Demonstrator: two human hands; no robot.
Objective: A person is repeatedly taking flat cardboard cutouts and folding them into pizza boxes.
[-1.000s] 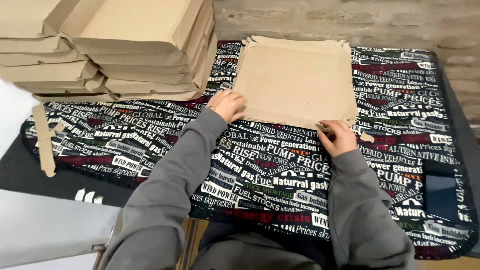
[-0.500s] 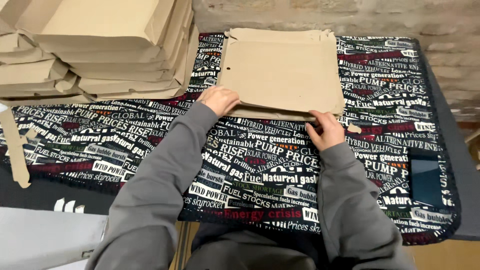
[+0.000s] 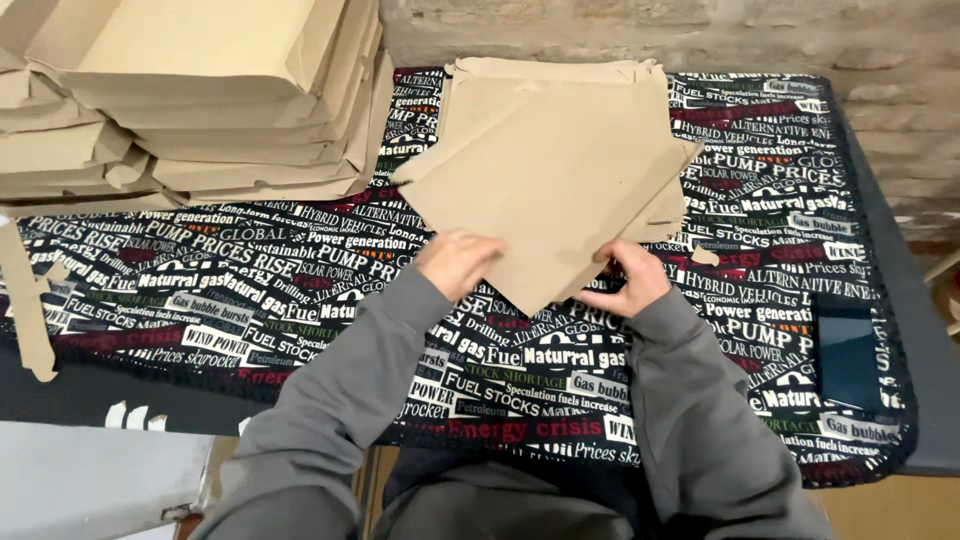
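Landmark: the printed cloth (image 3: 300,300), black with white lettering, spread over the table.

Far left edge of the cloth: a loose cardboard strip (image 3: 25,310). Back left corner of the cloth: a stack of folded cardboard boxes (image 3: 200,90).

Over the cloth's middle: left hand (image 3: 458,262) closed on the lower left edge of a flat cardboard sheet (image 3: 545,195), turned cornerwise and lifted. Right hand (image 3: 625,280) pinches its lower right edge. Beneath it, at the cloth's back edge, a pile of flat cardboard sheets (image 3: 600,72).
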